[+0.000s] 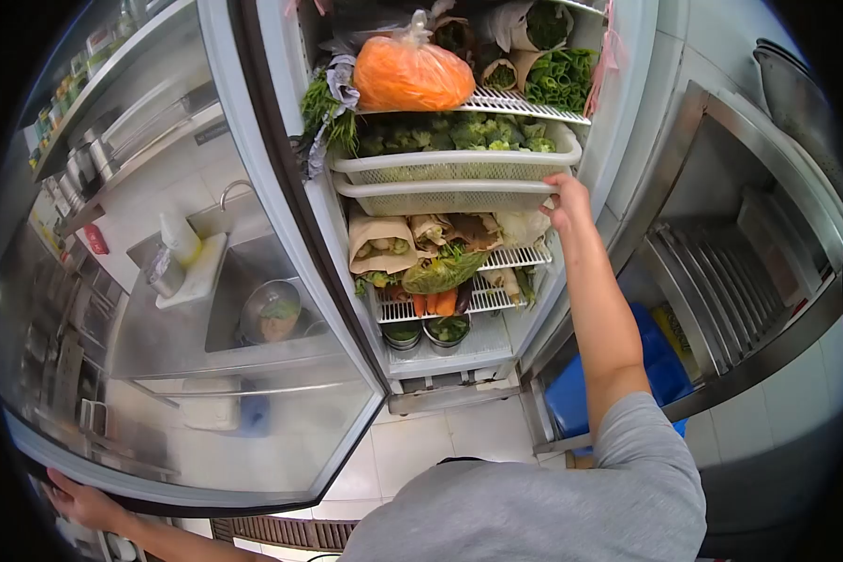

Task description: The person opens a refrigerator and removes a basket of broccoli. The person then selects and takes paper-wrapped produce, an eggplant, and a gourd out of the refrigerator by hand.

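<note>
Lower basket [445, 200] touches right hand [569, 199], well apart from left hand [86, 502].

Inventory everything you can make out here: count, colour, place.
Fridge door: 1, grey-framed glass, open at left
Plastic bag: 1, clear with orange contents, upper shelf
Leafy greens: several bundles, green, upper shelf
White baskets: 2, white, one above the other
Broccoli: many, green, upper basket
Paper bags: several, brown, below baskets
Carrots: several, orange, lower shelf
Containers: 2, silver, fridge bottom
Sink: 1, silver, seen through door glass
Rack: 1, silver, right
Left hand: 1, bare, door's edge
Right hand: 1, bare, lower basket's rim
</note>
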Action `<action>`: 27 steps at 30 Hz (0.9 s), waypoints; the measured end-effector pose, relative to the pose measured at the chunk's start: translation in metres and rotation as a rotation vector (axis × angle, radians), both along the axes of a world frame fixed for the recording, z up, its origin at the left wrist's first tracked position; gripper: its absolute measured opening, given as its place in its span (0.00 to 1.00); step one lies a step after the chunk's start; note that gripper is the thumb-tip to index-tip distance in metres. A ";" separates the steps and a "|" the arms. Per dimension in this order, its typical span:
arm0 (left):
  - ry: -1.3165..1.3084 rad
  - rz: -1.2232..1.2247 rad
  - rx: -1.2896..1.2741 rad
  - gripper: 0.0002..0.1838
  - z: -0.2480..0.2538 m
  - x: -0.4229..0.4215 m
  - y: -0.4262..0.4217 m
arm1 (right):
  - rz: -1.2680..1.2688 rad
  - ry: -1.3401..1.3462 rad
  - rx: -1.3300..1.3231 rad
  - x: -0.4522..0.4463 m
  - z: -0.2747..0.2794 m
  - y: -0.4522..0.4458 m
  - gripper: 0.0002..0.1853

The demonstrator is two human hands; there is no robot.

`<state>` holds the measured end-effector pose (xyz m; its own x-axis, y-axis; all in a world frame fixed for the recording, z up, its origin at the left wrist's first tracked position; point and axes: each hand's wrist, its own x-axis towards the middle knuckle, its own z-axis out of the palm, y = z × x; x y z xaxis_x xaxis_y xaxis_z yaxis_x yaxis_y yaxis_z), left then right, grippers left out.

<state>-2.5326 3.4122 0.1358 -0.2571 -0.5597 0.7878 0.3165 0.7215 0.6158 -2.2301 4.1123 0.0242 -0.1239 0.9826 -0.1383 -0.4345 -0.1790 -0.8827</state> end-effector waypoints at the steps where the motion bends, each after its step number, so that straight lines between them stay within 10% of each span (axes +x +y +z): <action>1: 0.201 0.018 -0.188 0.23 -0.006 0.004 -0.006 | -0.006 -0.002 0.006 0.001 -0.004 0.002 0.20; 3: 0.655 0.104 -0.373 0.16 -0.015 0.020 0.015 | 0.014 0.010 0.045 0.002 -0.009 0.001 0.23; 6: 0.675 -0.954 -0.452 0.16 -0.037 0.083 0.153 | -0.022 -0.005 0.075 0.002 -0.010 -0.003 0.18; 11: -0.576 -2.063 -0.029 0.25 -0.137 0.086 0.351 | 0.047 -0.120 0.150 0.009 0.001 0.000 0.20; 18: -0.926 -1.679 0.073 0.38 -0.122 0.036 0.490 | 0.284 0.109 0.185 0.015 -0.005 0.026 0.36; 24: -0.842 -1.764 0.165 0.26 -0.111 0.039 0.509 | 0.342 0.210 0.221 0.018 -0.007 0.033 0.38; 27: -1.236 -1.724 0.508 0.19 -0.102 0.014 0.513 | 0.380 0.290 0.192 0.014 -0.006 0.042 0.38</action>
